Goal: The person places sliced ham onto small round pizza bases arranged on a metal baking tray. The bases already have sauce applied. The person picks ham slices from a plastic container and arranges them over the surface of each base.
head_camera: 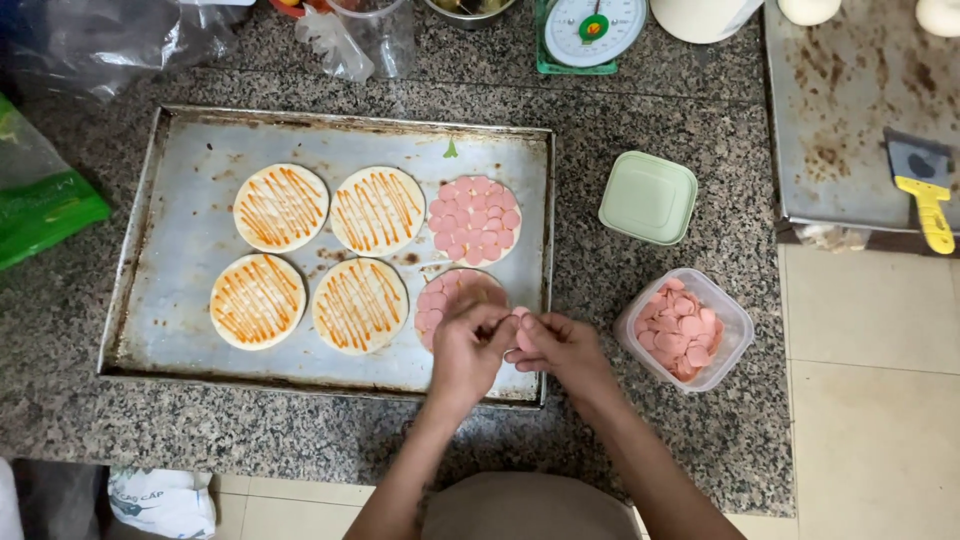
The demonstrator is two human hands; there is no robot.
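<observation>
On the speckled grey granite bench (650, 290) lies a large, worn rectangular metal baking tray (190, 230) carrying six small round flat dough bases in two rows. Four of them (281, 207) (377, 210) (257, 301) (359, 305) show only zigzag lines of orange and white sauce. The far right base (474, 219) is fully covered with overlapping thin pink round sausage slices. The near right base (447, 296) is partly covered with the same slices, mostly on its left side, and both hands hover right over its near edge.

The left hand (468, 345) has its fingers curled together, knuckles up, over the partly covered base; whether it pinches a slice cannot be told. The right hand (558, 345) sits just beside it, touching it at the fingertips, with its fingers pinched on a pink sausage slice (519, 314) that peeks out between the two hands.

To the right of the tray, near the right hand, stands a clear plastic square tub (733, 330) holding a heap of sausage slices. Beyond it lies a pale green square plastic lid (648, 197). At the far edge of the bench stands a green kitchen scale with a white dial (592, 30). A second stained metal tray (850, 110) on the right carries a scraper with a yellow handle (928, 200).
</observation>
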